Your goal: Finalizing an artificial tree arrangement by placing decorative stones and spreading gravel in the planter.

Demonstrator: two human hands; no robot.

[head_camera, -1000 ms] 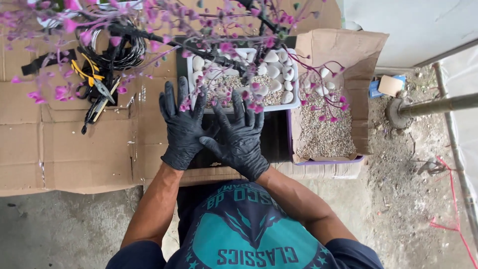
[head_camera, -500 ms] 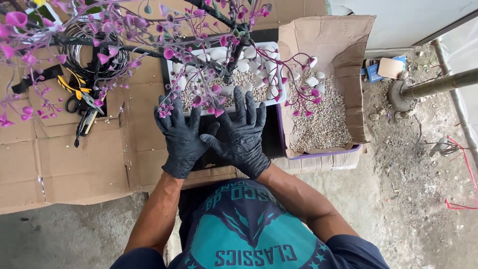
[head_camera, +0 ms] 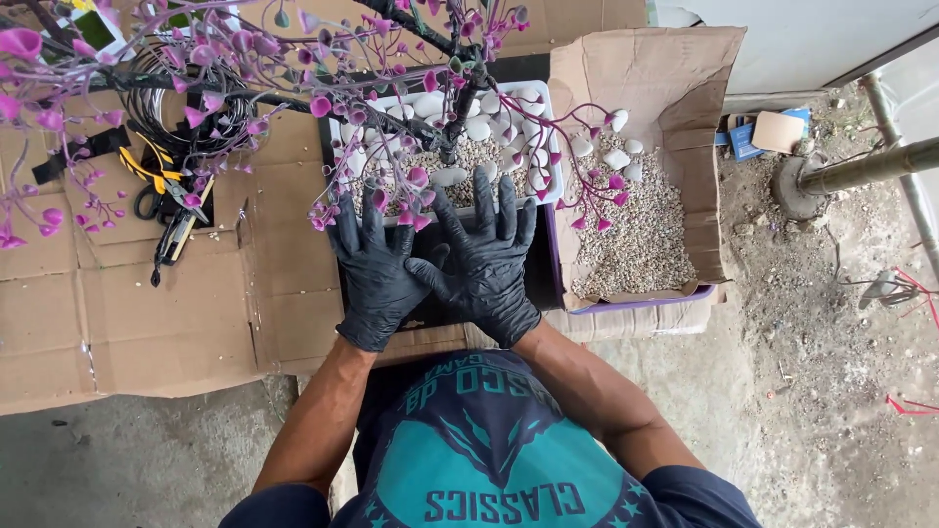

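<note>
— Planter tray [head_camera: 541,147], the white one with gravel and pale stones, sits on the dark board at the far edge of the cardboard sheet [head_camera: 147,323], an artificial tree [head_camera: 460,88] with pink buds rooted in it.

— And the hands?

— From the head view, left hand [head_camera: 377,269] and right hand [head_camera: 486,256], both in black gloves, lie flat with fingers spread against the tray's near rim, gripping nothing. I'd judge they're steadying or settling it; shifting it would need a firm hold on both sides.

— Anything unclear?

— Branches hide much of the gravel, the cutters [head_camera: 161,196] are half buried under wire, and the gravel box [head_camera: 636,225] blocks the tray's right edge.
</note>
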